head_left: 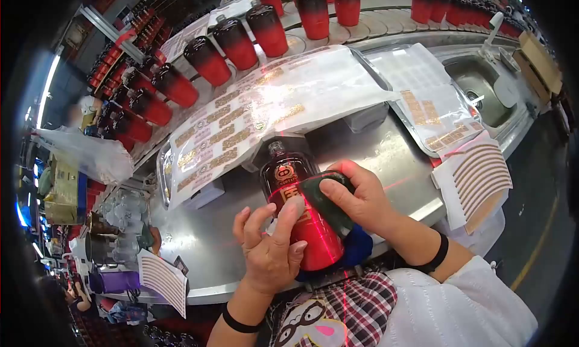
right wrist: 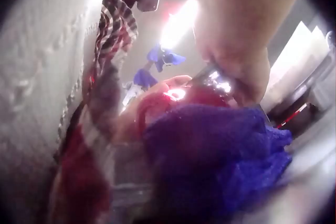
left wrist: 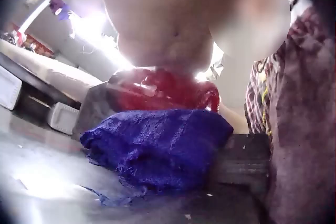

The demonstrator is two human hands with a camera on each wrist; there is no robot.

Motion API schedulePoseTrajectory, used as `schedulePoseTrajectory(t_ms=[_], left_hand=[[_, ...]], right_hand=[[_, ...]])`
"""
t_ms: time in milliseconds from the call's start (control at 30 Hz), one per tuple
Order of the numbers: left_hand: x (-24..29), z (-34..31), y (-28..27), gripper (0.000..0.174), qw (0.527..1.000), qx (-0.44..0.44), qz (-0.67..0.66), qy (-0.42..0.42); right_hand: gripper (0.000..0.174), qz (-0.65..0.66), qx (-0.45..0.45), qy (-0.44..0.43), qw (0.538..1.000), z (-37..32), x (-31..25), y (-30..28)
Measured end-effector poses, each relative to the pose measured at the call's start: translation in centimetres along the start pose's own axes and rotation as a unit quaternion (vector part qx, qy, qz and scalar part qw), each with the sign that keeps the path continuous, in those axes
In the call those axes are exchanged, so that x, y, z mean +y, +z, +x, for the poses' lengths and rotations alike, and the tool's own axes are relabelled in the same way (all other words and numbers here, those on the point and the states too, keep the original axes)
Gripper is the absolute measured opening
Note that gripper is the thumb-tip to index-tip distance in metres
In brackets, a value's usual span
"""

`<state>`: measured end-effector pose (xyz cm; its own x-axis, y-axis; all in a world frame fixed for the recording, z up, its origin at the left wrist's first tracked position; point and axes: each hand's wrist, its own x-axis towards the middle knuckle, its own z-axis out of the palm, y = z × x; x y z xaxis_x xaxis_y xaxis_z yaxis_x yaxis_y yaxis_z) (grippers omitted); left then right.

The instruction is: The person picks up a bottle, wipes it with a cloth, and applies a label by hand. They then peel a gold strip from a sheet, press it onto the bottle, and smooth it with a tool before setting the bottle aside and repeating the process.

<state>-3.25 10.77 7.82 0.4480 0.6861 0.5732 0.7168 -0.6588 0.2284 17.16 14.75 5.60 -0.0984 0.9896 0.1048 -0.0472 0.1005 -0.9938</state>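
Observation:
A red and black glass bottle (head_left: pixel 319 247) with gold lettering lies tilted on a blue cloth (left wrist: pixel 157 148), its neck pointing away from the person. My right hand (head_left: pixel 365 199) grips a dark green, flat pad (head_left: pixel 330 205) between thumb and fingers, with the pad against the bottle's right side. On the other side, my left hand (head_left: pixel 268 250) has its fingers spread and loosely bent, fingertips right at the gold lettering. In the right wrist view, the blue cloth (right wrist: pixel 210 155) sits under the bottle's shiny red base (right wrist: pixel 157 108).
Beyond the bottle, sheets of gold labels (head_left: pixel 241 121) lie on a raised tray. Red and black bottles (head_left: pixel 235 42) line the conveyor behind. To the right are another label tray (head_left: pixel 422 115), a sheet of curved strips (head_left: pixel 479 178) and a sink (head_left: pixel 476 82). Clear glassware (head_left: pixel 123 211) stands left.

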Motion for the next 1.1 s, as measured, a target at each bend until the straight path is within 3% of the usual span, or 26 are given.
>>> schedulePoseTrajectory(t_ms=[133,233,267,367,400,500,533,633,667,767,800,933,1000,1100], left_hand=[[0.1,-0.3,0.1,0.044,1.000,0.009,-0.023,-0.014],[0.3,-0.7,0.2,0.045,0.998,0.029,-0.043,-0.035],[0.3,-1.1,0.5,0.045,0.997,0.041,-0.049,-0.048],[0.3,-2.4,1.0,0.045,0.993,0.057,-0.065,-0.080],[0.3,-2.6,1.0,0.045,0.992,0.061,-0.069,-0.089],[1.0,-3.1,1.3,0.045,0.986,0.081,-0.090,-0.114],[1.2,-3.3,1.3,0.045,0.986,0.082,-0.084,-0.117],[0.9,-3.4,1.5,0.044,0.985,0.094,-0.080,-0.119],[1.0,-3.7,1.6,0.044,0.983,0.099,-0.090,-0.126],[1.2,-4.0,1.7,0.044,0.980,0.103,-0.104,-0.138],[1.2,-4.0,1.6,0.044,0.979,0.101,-0.105,-0.140],[0.5,-4.3,1.2,0.044,0.981,0.101,-0.104,-0.130],[0.2,-3.8,0.6,0.044,0.982,0.104,-0.105,-0.114],[0.7,-0.7,-1.8,0.046,0.999,-0.029,-0.017,-0.022]], right_hand=[[0.021,0.018,0.001,0.025,1.000,0.2,0.6,-0.8],[0.020,-0.202,0.045,-0.192,0.959,0.5,-2.0,-1.4],[0.018,-0.255,0.054,-0.281,0.924,0.8,-2.9,-0.9],[0.014,-0.373,-0.070,-0.480,0.791,0.8,-4.8,-0.7],[0.012,-0.384,-0.140,-0.455,0.791,0.1,-5.0,-0.6],[0.009,-0.340,-0.233,-0.417,0.810,0.2,-6.9,-1.3],[0.009,-0.350,-0.167,-0.448,0.806,0.9,-6.7,-0.8],[0.011,-0.400,-0.225,-0.453,0.764,0.7,-6.9,-0.4],[0.012,-0.361,-0.276,-0.430,0.780,0.4,-7.3,-0.5],[0.012,-0.333,-0.264,-0.416,0.804,1.4,-7.9,-0.4],[0.014,-0.374,-0.179,-0.459,0.786,1.9,-7.4,-0.1],[0.016,-0.249,-0.323,-0.322,0.854,0.6,-7.7,-1.2],[0.019,-0.210,-0.215,-0.234,0.925,1.6,-7.0,-1.1],[0.023,-0.128,-0.098,-0.082,0.983,3.4,-4.1,-0.9]])
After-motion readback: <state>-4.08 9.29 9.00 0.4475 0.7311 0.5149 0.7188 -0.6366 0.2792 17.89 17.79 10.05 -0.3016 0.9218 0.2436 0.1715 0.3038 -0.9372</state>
